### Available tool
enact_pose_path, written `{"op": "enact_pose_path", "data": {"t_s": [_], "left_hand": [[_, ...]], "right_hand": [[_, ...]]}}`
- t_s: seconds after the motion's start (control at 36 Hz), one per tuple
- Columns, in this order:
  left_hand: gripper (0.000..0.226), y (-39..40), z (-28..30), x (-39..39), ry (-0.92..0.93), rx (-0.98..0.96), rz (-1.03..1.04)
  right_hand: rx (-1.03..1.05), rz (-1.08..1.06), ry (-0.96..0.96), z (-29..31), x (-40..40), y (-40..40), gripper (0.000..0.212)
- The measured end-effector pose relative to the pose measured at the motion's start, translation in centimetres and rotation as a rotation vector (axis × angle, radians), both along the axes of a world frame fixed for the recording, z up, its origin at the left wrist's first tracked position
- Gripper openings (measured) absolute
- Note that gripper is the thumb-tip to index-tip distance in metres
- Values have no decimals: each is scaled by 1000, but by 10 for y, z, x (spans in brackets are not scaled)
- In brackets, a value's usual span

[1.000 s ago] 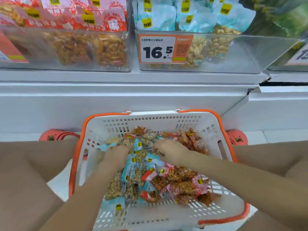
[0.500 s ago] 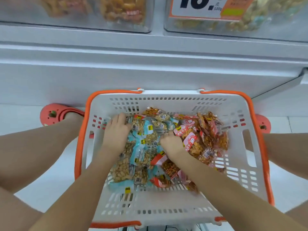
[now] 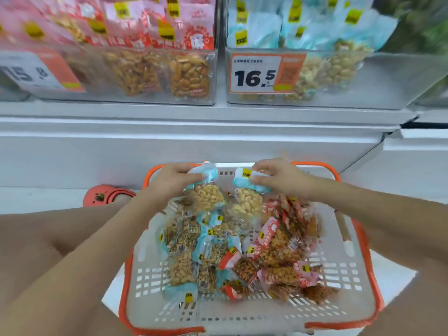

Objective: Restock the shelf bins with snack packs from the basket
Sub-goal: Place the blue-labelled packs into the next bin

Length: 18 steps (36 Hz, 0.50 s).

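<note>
- Pinching the blue top seal of a peanut pack [image 3: 206, 192], the left hand [image 3: 173, 179] is seen with fingers and thumb curled tight round the crumpled header.
- A second blue-topped peanut pack [image 3: 247, 197] is gripped the same way by the right hand [image 3: 282, 179], its yellow label just beside the fingertips.
- Both packs are held over the far end of the white basket with orange rim [image 3: 349, 282], near each other but apart; they hang with the long axis roughly upright, headers up towards the shelf and nut-filled ends down, close above or touching the heap.
- Blue-topped packs [image 3: 189, 258] are heaped in the basket's left half, red-topped packs [image 3: 286, 241] in its right half.
- Above, a clear bin marked 16.5 [image 3: 388, 78] is stocked with blue-topped packs, and the clear bin to its left [image 3: 155, 73] with red-topped ones.
- An orange clog [image 3: 106, 195] is visible left of the basket.
</note>
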<state>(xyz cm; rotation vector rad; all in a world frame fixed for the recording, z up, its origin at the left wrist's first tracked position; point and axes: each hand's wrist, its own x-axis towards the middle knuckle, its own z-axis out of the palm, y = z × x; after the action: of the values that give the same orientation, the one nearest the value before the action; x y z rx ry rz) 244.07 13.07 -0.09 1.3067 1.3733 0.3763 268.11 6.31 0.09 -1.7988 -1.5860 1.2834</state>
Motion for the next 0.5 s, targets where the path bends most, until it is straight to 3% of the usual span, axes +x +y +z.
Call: {"op": "enact_pose_path", "data": {"t_s": [0.14, 0.25, 0.39, 0.5], "left_hand": [[9, -19, 53, 19, -466, -386, 232], [34, -25, 79, 32, -573, -640, 128], [70, -29, 89, 33, -712, -685, -96], [70, -37, 81, 33, -754, -619, -216]], "right_hand": [[73, -29, 225, 70, -5, -8, 5], [185, -42, 250, 96, -13, -14, 9], [240, -75, 221, 105, -12, -15, 5], [217, -106, 265, 107, -11, -11, 5]]}}
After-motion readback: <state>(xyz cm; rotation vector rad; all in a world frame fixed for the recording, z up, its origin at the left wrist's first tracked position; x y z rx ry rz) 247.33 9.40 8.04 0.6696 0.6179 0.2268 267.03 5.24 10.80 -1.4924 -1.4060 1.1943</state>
